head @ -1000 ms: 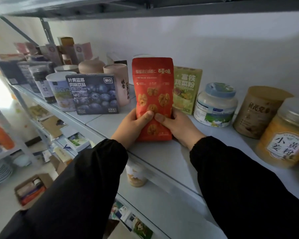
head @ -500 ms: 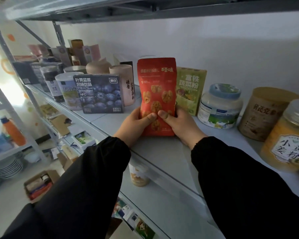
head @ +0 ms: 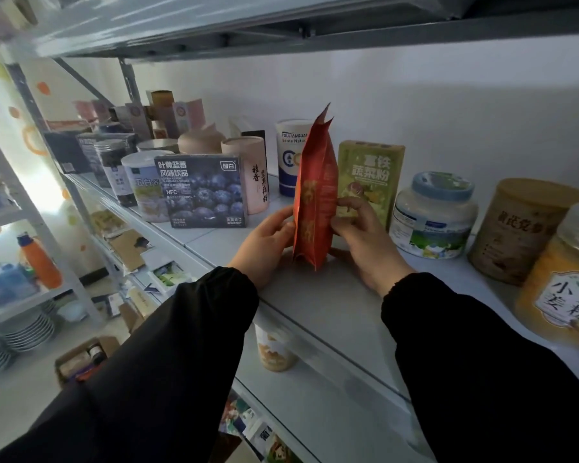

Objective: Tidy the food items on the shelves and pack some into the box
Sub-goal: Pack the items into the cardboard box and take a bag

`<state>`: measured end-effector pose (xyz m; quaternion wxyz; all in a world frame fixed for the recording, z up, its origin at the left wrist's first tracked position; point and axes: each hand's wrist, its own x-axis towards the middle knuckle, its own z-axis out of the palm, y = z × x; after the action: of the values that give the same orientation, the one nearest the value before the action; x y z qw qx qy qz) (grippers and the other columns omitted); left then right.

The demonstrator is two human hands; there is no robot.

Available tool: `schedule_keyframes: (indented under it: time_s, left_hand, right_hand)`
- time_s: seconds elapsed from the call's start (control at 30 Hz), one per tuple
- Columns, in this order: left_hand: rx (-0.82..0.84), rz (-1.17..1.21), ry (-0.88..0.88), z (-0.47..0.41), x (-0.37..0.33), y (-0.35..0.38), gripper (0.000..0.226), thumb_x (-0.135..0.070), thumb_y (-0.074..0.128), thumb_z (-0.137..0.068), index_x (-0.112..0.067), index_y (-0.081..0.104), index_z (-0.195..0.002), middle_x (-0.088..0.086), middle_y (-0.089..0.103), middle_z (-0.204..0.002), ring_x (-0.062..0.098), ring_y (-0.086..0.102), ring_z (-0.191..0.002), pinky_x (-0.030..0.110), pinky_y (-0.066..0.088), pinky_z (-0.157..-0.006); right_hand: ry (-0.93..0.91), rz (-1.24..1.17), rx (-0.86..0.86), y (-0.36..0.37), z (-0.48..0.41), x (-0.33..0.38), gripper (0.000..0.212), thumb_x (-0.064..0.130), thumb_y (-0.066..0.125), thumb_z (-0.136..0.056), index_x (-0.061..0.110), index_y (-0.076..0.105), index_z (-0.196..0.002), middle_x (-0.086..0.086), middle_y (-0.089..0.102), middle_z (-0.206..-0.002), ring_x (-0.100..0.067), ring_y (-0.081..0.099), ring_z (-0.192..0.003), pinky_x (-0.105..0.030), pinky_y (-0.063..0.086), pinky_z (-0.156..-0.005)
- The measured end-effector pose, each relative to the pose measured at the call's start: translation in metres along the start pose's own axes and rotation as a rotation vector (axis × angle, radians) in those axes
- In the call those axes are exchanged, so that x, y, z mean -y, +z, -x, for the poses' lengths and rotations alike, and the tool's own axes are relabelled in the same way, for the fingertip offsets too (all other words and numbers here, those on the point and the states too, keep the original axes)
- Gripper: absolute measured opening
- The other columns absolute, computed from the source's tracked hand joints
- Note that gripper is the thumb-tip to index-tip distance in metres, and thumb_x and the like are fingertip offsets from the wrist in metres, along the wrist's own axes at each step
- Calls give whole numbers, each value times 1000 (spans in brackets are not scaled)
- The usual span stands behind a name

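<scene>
A red walnut snack pouch (head: pixel 315 195) stands upright on the grey shelf (head: pixel 331 305), turned nearly edge-on to me. My left hand (head: pixel 264 238) holds its left side with the fingers behind it. My right hand (head: pixel 361 235) pinches its right edge with curled fingers. Directly behind the pouch are a green vegetable-powder box (head: pixel 370 175) and a white-and-blue canister (head: pixel 290 155). A cardboard box (head: pixel 81 359) with some items in it sits on the floor at the lower left.
Left of the pouch stand a blueberry drink box (head: pixel 203 192), a pink tube (head: pixel 251 172) and several jars. On the right are a white tub with a blue lid (head: pixel 435 215), a brown canister (head: pixel 515 228) and a yellow-powder jar (head: pixel 562 282). Lower shelves hold packets; plates are stacked at far left.
The pouch has been rotated from facing me to nearly edge-on, uncovering the white-and-blue canister behind it. Both hands shifted from its lower front to its two sides.
</scene>
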<state>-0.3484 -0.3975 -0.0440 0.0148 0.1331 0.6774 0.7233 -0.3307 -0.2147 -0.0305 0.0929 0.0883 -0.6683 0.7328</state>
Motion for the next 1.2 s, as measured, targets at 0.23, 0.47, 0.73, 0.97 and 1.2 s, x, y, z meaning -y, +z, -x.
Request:
schedule_keyframes:
  time_s: [0.23,0.47,0.73,0.97,1.2]
  left_hand:
    - [98,125,-141,12,-16,-3,28,-12,52,-106,-10,63,-132,0,71,-118,17,70,-99,18,56,-83]
    - [111,262,-118,10,-12,1,69,-71,37,-96,-18,59,-134,10,73,-127,25,69,-120,38,56,-101]
    - [74,391,-107,12,-14,4,62,-47,56,-94,-1,62,-135,25,69,-127,38,67,-119,51,53,-106]
    - [123,438,-166,16,-18,6,52,-55,67,-76,-14,83,-104,19,74,-116,32,72,-106,48,57,-100]
    - [77,433,-192,11,-13,3,60,-53,57,-95,-7,68,-131,25,66,-132,41,62,-125,56,47,-111]
  right_hand:
    - [-19,25,238,2,5,1,60,42,82,-80,19,64,-132,-5,74,-126,-25,70,-119,-48,54,-104]
    - [-56,42,232,4,6,5,76,33,92,-71,19,58,-138,-5,73,-127,-26,70,-119,-57,52,-106]
    - [119,-152,254,6,15,11,62,77,78,-71,34,77,-115,-8,73,-128,-32,66,-124,-59,48,-109]
    - [124,-252,286,6,11,3,78,73,83,-68,19,72,-124,-28,58,-142,-54,46,-137,-75,33,-114]
    - [104,-225,308,5,8,0,79,74,84,-67,20,72,-124,-24,62,-140,-52,51,-135,-74,34,-114]
